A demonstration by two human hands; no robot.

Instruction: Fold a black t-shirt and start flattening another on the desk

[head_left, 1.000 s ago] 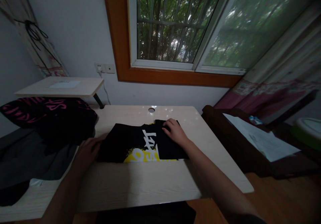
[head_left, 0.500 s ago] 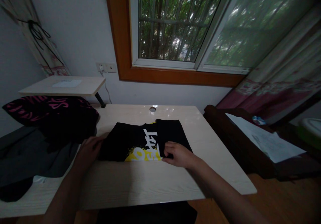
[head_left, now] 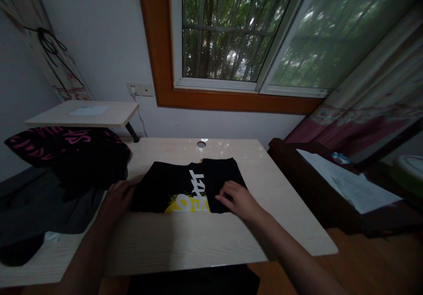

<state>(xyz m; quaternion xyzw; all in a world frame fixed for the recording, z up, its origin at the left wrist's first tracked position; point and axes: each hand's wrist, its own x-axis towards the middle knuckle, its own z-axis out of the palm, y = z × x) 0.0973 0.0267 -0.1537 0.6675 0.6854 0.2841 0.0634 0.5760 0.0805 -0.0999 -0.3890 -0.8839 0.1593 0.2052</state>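
Shirt [head_left: 158, 185], black with white lettering and a yellow patch, lies flat on the table [head_left: 142, 246], its right part folded over the print. The right hand [head_left: 243, 201] rests on that folded part near its lower right edge, fingers bent and thumb spread apart from them, pinching nothing visible. The left hand [head_left: 115, 200] is at the shirt's left edge; it is too dark to tell whether the fingers pinch the cloth. Just beyond the left hand, a black garment [head_left: 95, 165] with pink marks and a grey garment [head_left: 72, 209] lie heaped together. Above them is a shelf [head_left: 56, 115] with a paper [head_left: 89, 110] on it. A round hole [head_left: 201, 144] sits near the table's far edge, below the window [head_left: 228, 44]. To the right, well apart from the shirt, a white sheet [head_left: 346, 182] lies on dark furniture [head_left: 297, 189].
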